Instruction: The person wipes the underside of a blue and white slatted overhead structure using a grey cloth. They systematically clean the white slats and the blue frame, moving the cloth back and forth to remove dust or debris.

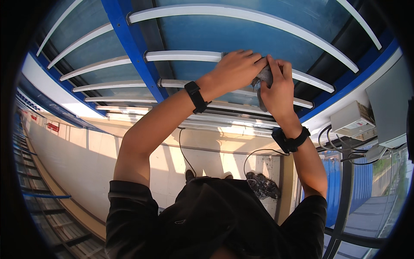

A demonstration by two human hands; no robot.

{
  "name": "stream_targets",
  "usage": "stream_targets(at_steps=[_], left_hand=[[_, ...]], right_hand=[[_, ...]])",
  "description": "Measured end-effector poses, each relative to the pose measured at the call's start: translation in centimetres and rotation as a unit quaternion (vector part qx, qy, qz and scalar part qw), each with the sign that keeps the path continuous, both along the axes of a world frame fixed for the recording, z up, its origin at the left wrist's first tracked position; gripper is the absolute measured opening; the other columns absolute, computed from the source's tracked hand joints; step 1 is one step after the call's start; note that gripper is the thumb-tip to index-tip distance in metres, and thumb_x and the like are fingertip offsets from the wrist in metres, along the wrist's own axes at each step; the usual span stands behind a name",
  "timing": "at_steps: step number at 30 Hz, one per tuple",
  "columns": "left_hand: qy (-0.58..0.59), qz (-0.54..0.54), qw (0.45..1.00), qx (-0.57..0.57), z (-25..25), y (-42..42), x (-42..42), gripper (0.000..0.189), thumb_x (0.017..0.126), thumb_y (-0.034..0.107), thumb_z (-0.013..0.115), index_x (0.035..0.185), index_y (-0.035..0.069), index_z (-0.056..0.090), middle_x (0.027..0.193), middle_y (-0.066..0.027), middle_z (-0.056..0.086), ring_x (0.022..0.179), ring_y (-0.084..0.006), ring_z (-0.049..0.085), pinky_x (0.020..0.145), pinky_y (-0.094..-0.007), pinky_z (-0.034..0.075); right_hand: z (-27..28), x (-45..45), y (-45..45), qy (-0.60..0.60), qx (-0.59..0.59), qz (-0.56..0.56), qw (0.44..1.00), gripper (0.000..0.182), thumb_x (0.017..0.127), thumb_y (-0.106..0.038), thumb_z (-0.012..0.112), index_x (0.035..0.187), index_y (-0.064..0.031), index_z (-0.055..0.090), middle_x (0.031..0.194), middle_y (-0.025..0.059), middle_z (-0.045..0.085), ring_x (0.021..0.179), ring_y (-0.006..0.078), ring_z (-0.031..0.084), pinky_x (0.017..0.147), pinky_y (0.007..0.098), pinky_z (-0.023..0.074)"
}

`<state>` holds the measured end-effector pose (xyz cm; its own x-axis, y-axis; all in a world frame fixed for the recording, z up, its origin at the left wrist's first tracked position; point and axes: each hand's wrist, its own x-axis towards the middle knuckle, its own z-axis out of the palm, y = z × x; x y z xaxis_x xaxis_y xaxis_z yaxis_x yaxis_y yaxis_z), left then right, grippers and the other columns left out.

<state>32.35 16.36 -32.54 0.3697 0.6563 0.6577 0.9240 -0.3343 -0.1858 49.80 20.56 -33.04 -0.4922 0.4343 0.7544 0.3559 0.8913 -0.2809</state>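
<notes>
A dirty grey cloth (266,76) is wrapped against a white horizontal window bar (184,56) and hangs down below it. My left hand (237,69) lies over the bar with its fingers curled over the far side, and a bit of the cloth shows at its left edge. Close beside it, my right hand (279,85) grips the cloth between thumb and fingers, and the two hands nearly touch. The bar under both hands is hidden. Behind the bars is a window pane (233,35). Each wrist wears a black strap.
A blue frame post (134,42) stands left of the hands. At right, a white electrical box (354,119) with loose cables is mounted on the wall. A black plastic bag (263,186) and a dark cable (181,145) lie low near my feet on the tiled floor (97,162).
</notes>
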Motion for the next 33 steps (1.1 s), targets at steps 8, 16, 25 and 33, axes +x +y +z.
stream_targets(at_steps=[8, 16, 25, 33], left_hand=[[0.003, 0.121, 0.988, 0.100, -1.7, -11.6, -14.3, 0.041, 0.080, 0.003, 0.066, 0.121, 0.000, 0.063, 0.118, -0.0092, 0.064, 0.112, -0.0255, 0.060, 0.096, -0.0368, 0.052], [-0.074, 0.097, 0.985, 0.125, -3.1, -15.3, -15.1, 0.049, 0.076, -0.004, 0.064, 0.125, -0.001, 0.061, 0.128, -0.0119, 0.061, 0.125, -0.0306, 0.057, 0.103, -0.0402, 0.051], [-0.336, 0.033, 0.939, -0.071, -9.8, -18.3, -11.6, 0.056, 0.078, -0.008, 0.064, 0.131, 0.004, 0.056, 0.129, -0.0162, 0.058, 0.112, -0.0374, 0.062, 0.091, -0.0419, 0.055], [-0.568, -0.085, 0.816, -0.061, -1.8, -17.9, -7.8, 0.057, 0.081, -0.007, 0.070, 0.135, 0.007, 0.057, 0.132, -0.0151, 0.057, 0.111, -0.0326, 0.062, 0.090, -0.0371, 0.054]], right_hand=[[0.3, -15.5, -7.4, -0.018, -0.010, 0.157, 0.987, 0.065, 0.072, 0.010, 0.063, 0.136, -0.0030, 0.060, 0.122, 0.0161, 0.052, 0.105, 0.0359, 0.062, 0.084, 0.0401, 0.0553], [-0.5, -17.4, -10.2, -0.050, -0.087, 0.237, 0.966, 0.073, 0.072, 0.011, 0.059, 0.142, -0.0074, 0.053, 0.114, 0.0166, 0.053, 0.096, 0.0370, 0.062, 0.079, 0.0415, 0.0535], [-2.7, -13.2, -11.8, -0.273, -0.052, 0.185, 0.943, 0.075, 0.078, 0.006, 0.060, 0.149, -0.0067, 0.043, 0.103, 0.0243, 0.065, 0.092, 0.0431, 0.066, 0.080, 0.0465, 0.0535], [6.0, -10.1, -9.4, -0.145, -0.109, 0.239, 0.954, 0.066, 0.077, 0.016, 0.048, 0.137, -0.0096, 0.059, 0.115, 0.0230, 0.069, 0.103, 0.0421, 0.067, 0.089, 0.0466, 0.0536]])
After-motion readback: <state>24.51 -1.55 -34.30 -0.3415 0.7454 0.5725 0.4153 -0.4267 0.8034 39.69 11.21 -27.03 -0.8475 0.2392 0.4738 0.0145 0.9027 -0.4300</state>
